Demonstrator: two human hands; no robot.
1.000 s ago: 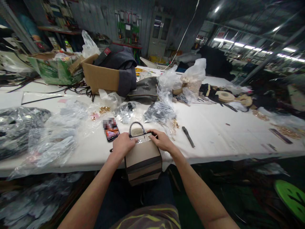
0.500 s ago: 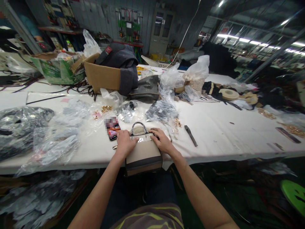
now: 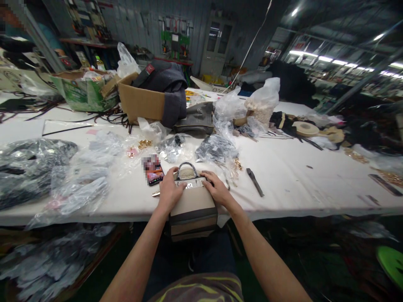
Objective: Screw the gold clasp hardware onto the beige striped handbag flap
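A beige and dark handbag [image 3: 193, 202] lies at the table's front edge, its arched handle pointing away from me and a metal clasp near its top. My left hand [image 3: 171, 189] grips the bag's upper left side, thumb beside the clasp. On the upper right side, my right hand [image 3: 216, 188] holds the bag with its thumb on the top band. A phone [image 3: 154, 171] with a lit screen lies just beyond my left hand. To the right of the bag rests a dark flat metal tool [image 3: 255, 182].
Plastic bags of parts [image 3: 215, 147] lie behind the handbag. Farther back stand a cardboard box [image 3: 141, 100] with dark cloth and a green box [image 3: 85, 93]. Wrapped bundles [image 3: 34, 167] cover the left side. A tape roll [image 3: 305, 128] sits at the right.
The handbag's lower end has come slightly toward me and shows more of its base. Both hands stay on it. The whole view has shifted a little, with the scene now farther right.
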